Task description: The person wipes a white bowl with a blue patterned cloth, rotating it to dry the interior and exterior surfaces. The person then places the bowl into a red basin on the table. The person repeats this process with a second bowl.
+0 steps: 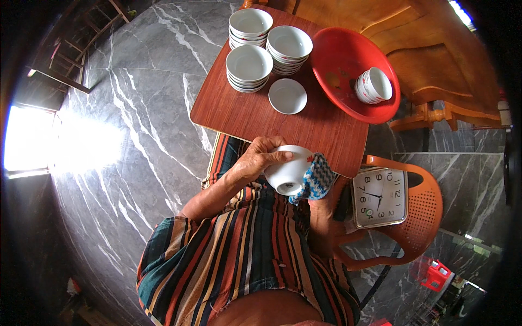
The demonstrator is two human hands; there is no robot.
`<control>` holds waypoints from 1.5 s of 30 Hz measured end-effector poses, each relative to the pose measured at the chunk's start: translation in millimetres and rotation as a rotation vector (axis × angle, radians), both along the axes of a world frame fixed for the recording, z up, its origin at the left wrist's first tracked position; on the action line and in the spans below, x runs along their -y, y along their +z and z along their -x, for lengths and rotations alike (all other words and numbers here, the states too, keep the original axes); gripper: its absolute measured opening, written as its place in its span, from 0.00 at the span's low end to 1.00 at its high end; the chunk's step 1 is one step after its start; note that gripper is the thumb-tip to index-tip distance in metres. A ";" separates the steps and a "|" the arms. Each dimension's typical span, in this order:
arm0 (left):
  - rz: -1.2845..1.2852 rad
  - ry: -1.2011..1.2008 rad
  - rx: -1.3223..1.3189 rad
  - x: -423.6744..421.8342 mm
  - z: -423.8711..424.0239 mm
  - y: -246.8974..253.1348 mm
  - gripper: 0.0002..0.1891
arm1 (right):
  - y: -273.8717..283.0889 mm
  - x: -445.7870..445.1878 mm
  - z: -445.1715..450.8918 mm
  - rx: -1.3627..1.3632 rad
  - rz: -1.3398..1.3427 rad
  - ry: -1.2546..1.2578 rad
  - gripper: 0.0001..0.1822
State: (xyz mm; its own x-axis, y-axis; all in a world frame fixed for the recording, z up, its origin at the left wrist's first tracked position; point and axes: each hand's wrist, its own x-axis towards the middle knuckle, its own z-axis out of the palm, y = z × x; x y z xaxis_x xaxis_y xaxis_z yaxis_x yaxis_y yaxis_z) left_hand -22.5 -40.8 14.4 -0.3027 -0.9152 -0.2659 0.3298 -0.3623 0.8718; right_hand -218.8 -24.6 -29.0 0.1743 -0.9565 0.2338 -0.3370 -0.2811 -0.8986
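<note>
My left hand [267,157] grips a white bowl [285,173] by its rim, thumb pressed on the outer wall. The bowl is tipped so its foot faces me, and a small red mark shows near the rim. At the bowl's right side, my right hand [320,203] holds a blue, grey and white knitted cloth [318,179] against it; the cloth hides most of the fingers. Beyond my hands, one white bowl [287,96] rests mouth up on the reddish-brown wooden table [244,116].
Three stacks of white bowls, at front-left [249,65], right [289,45] and back [251,24], occupy the table's far side. A red plastic basin [338,61] holds stacked patterned bowls [373,85]. At right, a wall clock [379,197] leans on an orange plastic chair [424,208].
</note>
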 end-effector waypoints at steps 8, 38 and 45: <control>0.292 -0.196 0.290 2.7 8.9 -13.9 0.10 | 13.8 15.7 -4.7 -0.601 0.536 0.186 0.14; -0.450 0.458 -0.688 5.5 17.8 -15.9 0.07 | 0.7 -27.6 -14.4 -0.391 0.382 -0.110 0.31; -0.258 0.121 -0.674 6.6 4.6 -15.9 0.14 | 6.1 -23.8 -4.0 -0.353 0.362 -0.020 0.26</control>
